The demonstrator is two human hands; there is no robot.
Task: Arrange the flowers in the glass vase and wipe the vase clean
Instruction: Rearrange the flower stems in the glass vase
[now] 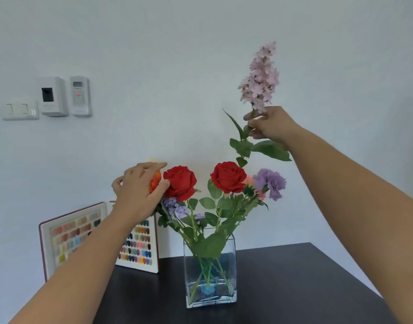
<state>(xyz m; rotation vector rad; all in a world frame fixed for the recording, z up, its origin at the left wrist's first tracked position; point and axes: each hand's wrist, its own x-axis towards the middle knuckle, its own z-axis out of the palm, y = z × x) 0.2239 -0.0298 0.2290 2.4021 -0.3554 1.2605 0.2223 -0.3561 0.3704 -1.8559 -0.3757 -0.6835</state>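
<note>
A square glass vase with a little water stands on the dark table. Two red roses, a purple carnation, small lilac blooms and green leaves stand in it. My left hand cups an orange flower at the bunch's left edge, thumb against the left red rose. My right hand pinches the stem of a tall pale pink flower spike, held high above the vase's right side, leaves hanging below the hand.
Two framed colour-swatch boards lean against the white wall at the table's back left. Wall switches and a remote holder are mounted higher on the left. The table's right edge runs diagonally toward the lower right.
</note>
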